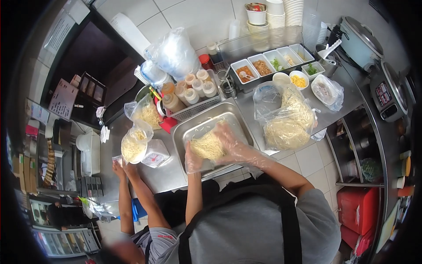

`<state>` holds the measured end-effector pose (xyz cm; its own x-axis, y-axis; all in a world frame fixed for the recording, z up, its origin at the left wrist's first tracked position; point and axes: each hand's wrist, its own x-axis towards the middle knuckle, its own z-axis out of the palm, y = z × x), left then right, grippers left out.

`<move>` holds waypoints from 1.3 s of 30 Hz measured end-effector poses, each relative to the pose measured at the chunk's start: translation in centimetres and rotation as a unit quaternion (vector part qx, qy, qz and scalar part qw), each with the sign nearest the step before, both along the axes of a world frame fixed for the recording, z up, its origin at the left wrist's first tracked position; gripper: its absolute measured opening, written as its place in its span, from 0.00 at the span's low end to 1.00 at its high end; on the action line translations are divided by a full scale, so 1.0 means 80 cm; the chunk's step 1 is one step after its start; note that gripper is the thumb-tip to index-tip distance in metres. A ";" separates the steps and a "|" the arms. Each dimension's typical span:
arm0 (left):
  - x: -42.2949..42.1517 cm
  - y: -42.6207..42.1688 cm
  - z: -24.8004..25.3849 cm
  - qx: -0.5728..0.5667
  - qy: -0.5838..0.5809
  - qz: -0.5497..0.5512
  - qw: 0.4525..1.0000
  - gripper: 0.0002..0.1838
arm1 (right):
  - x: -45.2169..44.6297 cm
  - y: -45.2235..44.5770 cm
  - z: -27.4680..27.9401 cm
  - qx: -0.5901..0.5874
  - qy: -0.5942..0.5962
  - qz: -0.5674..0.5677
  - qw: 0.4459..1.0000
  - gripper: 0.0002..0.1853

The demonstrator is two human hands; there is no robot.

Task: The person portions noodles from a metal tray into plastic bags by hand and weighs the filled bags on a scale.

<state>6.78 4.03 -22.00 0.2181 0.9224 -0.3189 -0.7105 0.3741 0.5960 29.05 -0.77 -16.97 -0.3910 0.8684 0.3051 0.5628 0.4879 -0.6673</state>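
Observation:
Both my hands wear clear plastic gloves and work over a rectangular metal tray (pixel 181 132). A bundle of thin pale yellow noodles (pixel 207 147) lies between them. My left hand (pixel 193 159) is cupped round the bundle's left side. My right hand (pixel 229 143) grips it from the right, its fingers bent and partly hidden in the strands. A few loose noodle bits lie on the tray's bottom behind the bundle. To the right of the tray, a large clear bag of noodles (pixel 288 132) rests on the steel counter.
At left, a co-worker's hands (pixel 124 166) hold a clear bag by a bowl of noodles (pixel 133 147), close to a dial scale (pixel 154 154). Sauce bottles (pixel 191 94) stand in a basket behind the tray. Topping tubs (pixel 261 67), small bowls (pixel 299 80) and cookers (pixel 361 42) are farther right.

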 end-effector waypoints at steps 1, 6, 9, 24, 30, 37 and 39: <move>-0.003 0.003 -0.008 -0.008 -0.004 0.002 1.000 0.22 | 0.000 0.004 0.001 -0.052 0.011 -0.017 0.998 0.58; 0.008 0.015 -0.016 -0.018 0.011 0.061 0.998 0.19 | -0.009 0.036 -0.016 -0.153 0.129 -0.099 0.975 0.64; 0.020 0.021 -0.009 0.161 0.181 0.045 0.969 0.15 | -0.002 0.040 -0.016 -0.260 0.259 -0.180 0.913 0.64; -0.004 0.048 -0.081 0.191 0.354 0.157 0.902 0.10 | -0.037 0.043 -0.056 -0.265 0.403 -0.186 0.856 0.58; -0.008 0.030 -0.029 0.157 0.676 -0.116 0.711 0.13 | 0.000 0.054 -0.001 -0.106 0.136 -0.142 0.975 0.60; 0.043 0.021 -0.003 0.321 0.620 -0.009 0.716 0.21 | 0.001 0.072 -0.007 -0.222 0.151 -0.058 0.961 0.63; 0.059 0.024 0.032 0.329 0.588 -0.013 0.738 0.22 | -0.002 0.083 -0.029 -0.256 0.261 -0.004 0.931 0.62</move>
